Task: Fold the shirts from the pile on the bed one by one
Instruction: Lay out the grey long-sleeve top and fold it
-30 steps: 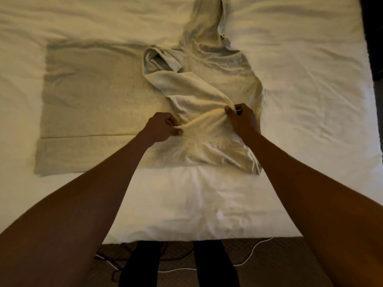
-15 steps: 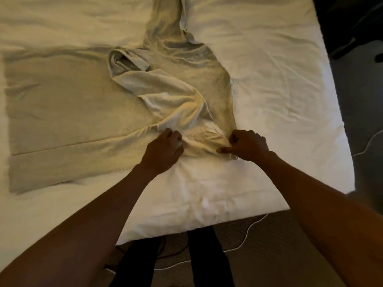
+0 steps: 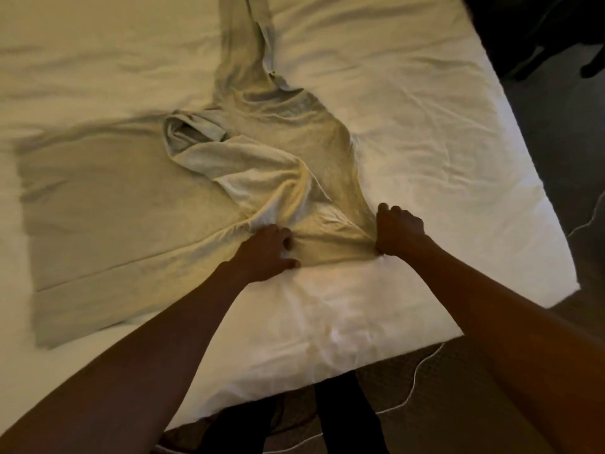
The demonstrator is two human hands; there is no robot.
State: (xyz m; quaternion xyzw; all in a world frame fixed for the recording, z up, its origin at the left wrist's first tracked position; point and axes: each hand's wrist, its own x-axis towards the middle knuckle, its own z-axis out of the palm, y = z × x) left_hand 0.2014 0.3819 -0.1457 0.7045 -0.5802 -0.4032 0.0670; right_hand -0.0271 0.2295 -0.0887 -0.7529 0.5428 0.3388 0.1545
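Shirt (image 3: 114,204) lying mostly flat on the bed (image 3: 425,126), body out to the left, one sleeve (image 3: 242,44) running away up the sheet. The near edge is bunched, and both hands are on it, probably to tug it straight. The left hand (image 3: 265,253) has its fingers (image 3: 285,238) curled, pinching cloth, and the right hand (image 3: 397,232) is fisted tight round a gather.

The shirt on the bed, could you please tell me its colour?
The shirt is plain light grey, seen in the head view.

The left hand (image 3: 265,250) and right hand (image 3: 397,232) are bare, as are both forearms (image 3: 163,348), with dark trousers (image 3: 345,417) worn below.
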